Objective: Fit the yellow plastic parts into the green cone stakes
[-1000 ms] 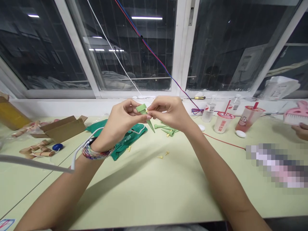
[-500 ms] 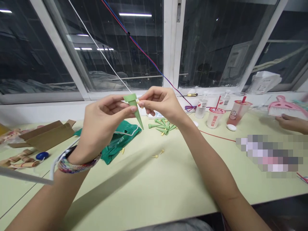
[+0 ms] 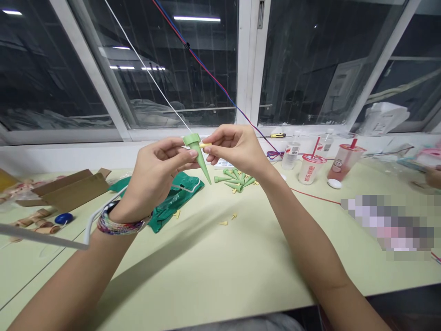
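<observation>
A green plastic spike (image 3: pixel 197 158) tilts point-down above the counter (image 3: pixel 206 271), its wide top held in the curled fingers of the left hand (image 3: pixel 155 179). The right hand (image 3: pixel 237 149) pinches a small yellow plastic piece (image 3: pixel 206 145) between finger and thumb, just beside that top. Past the hands, a loose heap of green spikes (image 3: pixel 234 179) lies on the counter, with two loose yellow pieces (image 3: pixel 227 220) nearer. To the left lie a crumpled green plastic bag (image 3: pixel 172 202) and, farther left, an opened cardboard box (image 3: pixel 69 186).
</observation>
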{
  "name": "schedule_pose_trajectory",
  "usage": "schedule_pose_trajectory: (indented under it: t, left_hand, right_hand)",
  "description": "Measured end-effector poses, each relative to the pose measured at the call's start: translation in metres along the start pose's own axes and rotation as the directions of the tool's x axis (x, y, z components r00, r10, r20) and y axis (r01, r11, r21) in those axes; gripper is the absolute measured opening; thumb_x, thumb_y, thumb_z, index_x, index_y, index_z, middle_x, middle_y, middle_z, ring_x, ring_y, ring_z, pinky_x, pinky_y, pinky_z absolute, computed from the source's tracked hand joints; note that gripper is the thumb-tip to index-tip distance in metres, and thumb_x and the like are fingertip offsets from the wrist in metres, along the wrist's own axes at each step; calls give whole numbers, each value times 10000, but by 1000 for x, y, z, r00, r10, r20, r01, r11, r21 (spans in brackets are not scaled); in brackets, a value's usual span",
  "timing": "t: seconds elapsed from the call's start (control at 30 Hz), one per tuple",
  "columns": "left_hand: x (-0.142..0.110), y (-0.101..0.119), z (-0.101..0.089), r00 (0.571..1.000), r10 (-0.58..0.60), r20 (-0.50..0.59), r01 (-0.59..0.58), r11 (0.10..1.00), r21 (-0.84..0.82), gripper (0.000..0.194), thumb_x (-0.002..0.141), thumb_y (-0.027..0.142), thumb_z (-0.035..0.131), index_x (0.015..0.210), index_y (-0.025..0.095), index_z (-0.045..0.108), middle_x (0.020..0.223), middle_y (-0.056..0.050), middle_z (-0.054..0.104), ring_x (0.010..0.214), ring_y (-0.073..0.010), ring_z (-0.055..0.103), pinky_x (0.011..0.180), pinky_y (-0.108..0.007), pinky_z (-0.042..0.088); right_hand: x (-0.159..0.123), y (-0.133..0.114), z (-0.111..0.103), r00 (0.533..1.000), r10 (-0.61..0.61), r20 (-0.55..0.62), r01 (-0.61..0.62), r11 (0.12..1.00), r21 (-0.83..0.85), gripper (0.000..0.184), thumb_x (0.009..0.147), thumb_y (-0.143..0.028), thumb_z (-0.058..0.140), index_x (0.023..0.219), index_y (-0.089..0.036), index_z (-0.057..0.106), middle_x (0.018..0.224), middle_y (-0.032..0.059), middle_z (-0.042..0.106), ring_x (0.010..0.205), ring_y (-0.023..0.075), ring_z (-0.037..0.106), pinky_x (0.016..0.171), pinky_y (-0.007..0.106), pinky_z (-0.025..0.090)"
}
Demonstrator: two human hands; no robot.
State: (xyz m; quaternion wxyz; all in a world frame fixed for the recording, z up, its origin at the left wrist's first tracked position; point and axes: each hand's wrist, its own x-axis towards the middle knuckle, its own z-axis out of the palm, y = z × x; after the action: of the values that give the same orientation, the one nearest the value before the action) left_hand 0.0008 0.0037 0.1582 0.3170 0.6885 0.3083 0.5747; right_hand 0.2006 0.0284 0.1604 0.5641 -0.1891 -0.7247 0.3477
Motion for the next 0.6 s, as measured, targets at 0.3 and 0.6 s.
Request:
schedule_pose_trajectory:
  t: [0.3, 0.6]
  left_hand:
    - [-7, 6, 6, 990, 115, -80, -99, 977, 189, 348, 723, 422, 938, 955, 231, 763, 826, -16, 746, 815, -235, 760, 817, -433, 696]
    - [-10, 7, 7, 996, 92, -15, -89, 989, 119, 243, 786, 342, 872, 940, 210, 738, 827, -18, 726, 798, -214, 747, 785, -394, 680]
  right_hand:
    - [-4, -9, -6, 998, 47, 51, -49, 998, 30, 395, 731, -481, 927, 859, -162, 733, 714, 15, 735, 655, 174, 749, 633, 310, 681]
    - [-7, -12, -8, 994, 22, 108, -22, 1000, 2, 371, 749, -467, 921, 860, -166, 734, 733, 26, 756, 668, 184, 760, 660, 329, 686]
